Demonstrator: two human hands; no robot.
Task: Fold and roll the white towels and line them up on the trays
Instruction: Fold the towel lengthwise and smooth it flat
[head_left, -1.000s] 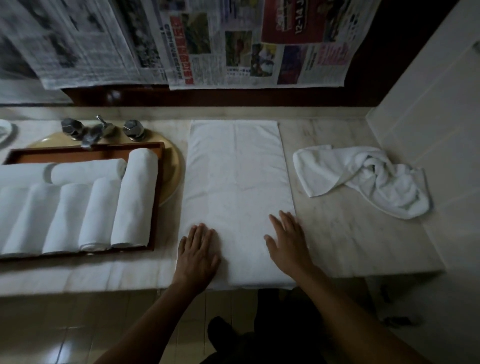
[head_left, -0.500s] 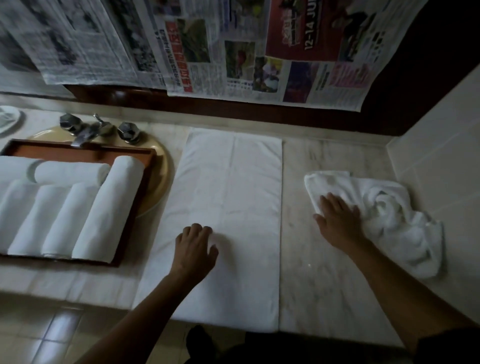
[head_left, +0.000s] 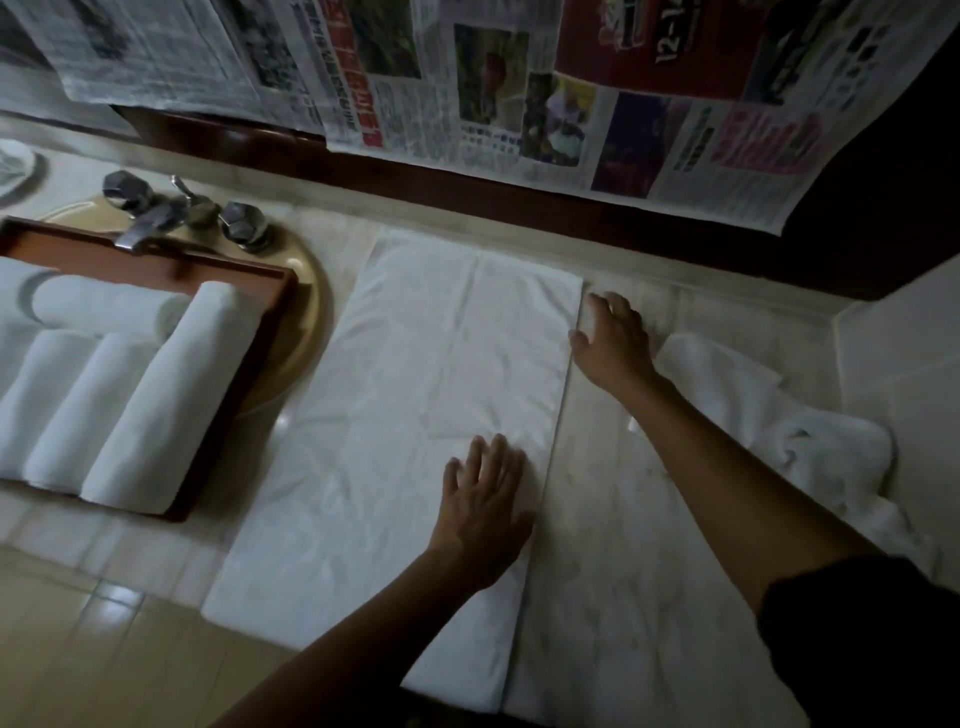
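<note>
White cloth lies under the left hand (head_left: 485, 512), which presses flat, fingers straight and slightly spread, on the near right part of the folded towel (head_left: 415, 415); it grips nothing. The right hand (head_left: 613, 343) sits at the towel's far right edge, fingers spread and relaxed. Its thumb side meets the edge, and no pinch is visible.

The folded towel is a long rectangle lying lengthwise away from the person on the pale marble counter (head_left: 649, 545), its near end overhanging the counter's front. A lengthwise crease runs down the middle and shallow wrinkles cross the surface.

Left of it, a brown wooden tray (head_left: 218, 267) holds the rolled towels (head_left: 150, 410): at least three rolls side by side, the rightmost longest and against the tray's right wall, and another roll laid crosswise behind them. The tray rests over a tan basin (head_left: 306, 332) with a metal tap (head_left: 150, 223) behind it.

To the right, beyond the right forearm, a crumpled towel (head_left: 779, 431) lies loose on the counter near the wall. Newspaper sheets (head_left: 519, 104) hang above.
</note>
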